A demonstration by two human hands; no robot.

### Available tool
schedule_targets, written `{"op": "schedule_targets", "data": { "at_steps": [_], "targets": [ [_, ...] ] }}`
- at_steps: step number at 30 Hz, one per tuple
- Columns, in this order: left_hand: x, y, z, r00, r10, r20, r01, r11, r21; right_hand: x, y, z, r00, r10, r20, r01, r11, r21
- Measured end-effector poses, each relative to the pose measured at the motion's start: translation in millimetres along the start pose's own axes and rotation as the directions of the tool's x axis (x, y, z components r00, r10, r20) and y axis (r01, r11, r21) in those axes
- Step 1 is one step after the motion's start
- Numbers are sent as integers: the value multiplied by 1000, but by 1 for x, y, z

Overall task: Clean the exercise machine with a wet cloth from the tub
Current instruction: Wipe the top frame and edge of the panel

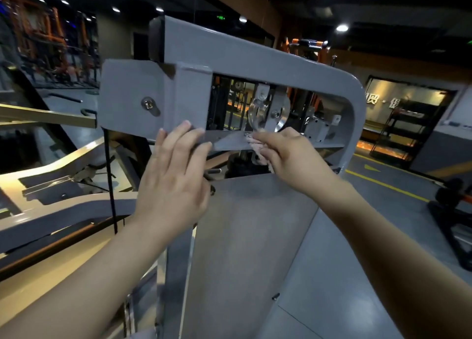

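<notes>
On the exercise machine's (255, 58) smooth grey painted frame the left hand (176, 178) is laid flat, fingers straight. A pale fluffy cloth (258, 150) is gripped by the right hand (290, 157) on the crossbar (229, 141), under a shiny round pulley (258, 112).

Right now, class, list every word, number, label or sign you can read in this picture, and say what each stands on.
Wall lettering: pale Chinese characters on the far lit wall, partly hidden, too blurred to quote.
Green ceiling sign: too small to read.
Exercise machine: no label visible on its grey frame.
Cloth: no print.
</notes>
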State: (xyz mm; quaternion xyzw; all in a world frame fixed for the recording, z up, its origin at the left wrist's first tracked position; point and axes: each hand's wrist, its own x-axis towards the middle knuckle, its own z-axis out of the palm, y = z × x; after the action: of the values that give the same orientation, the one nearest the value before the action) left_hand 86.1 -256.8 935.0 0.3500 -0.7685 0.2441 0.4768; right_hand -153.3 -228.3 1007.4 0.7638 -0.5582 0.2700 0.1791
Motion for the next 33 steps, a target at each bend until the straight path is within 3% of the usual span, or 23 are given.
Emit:
{"op": "schedule_targets", "data": {
  "at_steps": [4,9,12,18,20,23,25,31,33],
  "targets": [
    [-2,-11,19,995,70,-76,-70,997,-8,22,-23,15,995,-64,-80,63,998,-10],
    [-4,-20,39,979,113,-171,-117,993,-16,66,-34,19,981,119,153,-94,983,-160],
    [-4,-21,47,964,109,-241,-123,991,-44,79,-48,23,958,226,174,-191,961,-200],
    [-4,-24,53,943,137,-304,-169,982,-81,47,-52,13,985,50,168,-81,979,187],
    [-3,-23,53,945,138,-298,-171,982,-87,56,-54,12,978,68,197,-103,979,176],
    [-3,-23,53,948,140,-285,-172,981,-93,84,-63,13,923,208,325,-229,973,27],
    [-4,-22,53,946,137,-293,-171,981,-95,94,-69,16,895,248,372,-285,957,47],
    [-3,-21,55,945,129,-300,-173,977,-125,58,-62,11,967,15,253,-96,946,311],
    [-4,-21,56,945,127,-302,-169,978,-118,57,-59,10,968,18,250,-100,943,318]
  ]
}}
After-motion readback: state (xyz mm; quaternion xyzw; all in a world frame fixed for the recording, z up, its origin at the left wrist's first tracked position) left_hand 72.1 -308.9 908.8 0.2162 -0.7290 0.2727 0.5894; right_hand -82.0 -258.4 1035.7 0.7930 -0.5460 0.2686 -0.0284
